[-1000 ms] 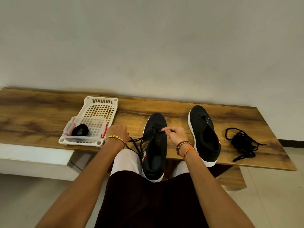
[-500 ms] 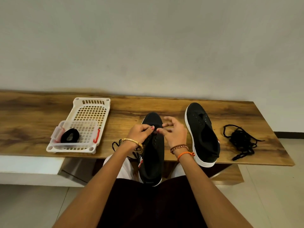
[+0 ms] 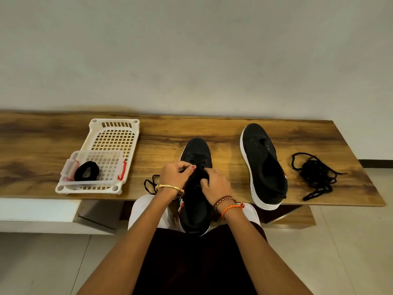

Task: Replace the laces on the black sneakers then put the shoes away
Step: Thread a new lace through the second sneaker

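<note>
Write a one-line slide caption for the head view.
Both hands thread a black lace through the near black sneaker on the wooden bench.

A plain room of a home was suggested, probably an entryway or living area. A long wood-grain counter was set against a bare, pale painted wall, and a floor of large light tiles was seen below, with a dark skirting strip at the far right. Household items were laid out on the counter: a white plastic basket, black sneakers and a loose black lace.
</note>
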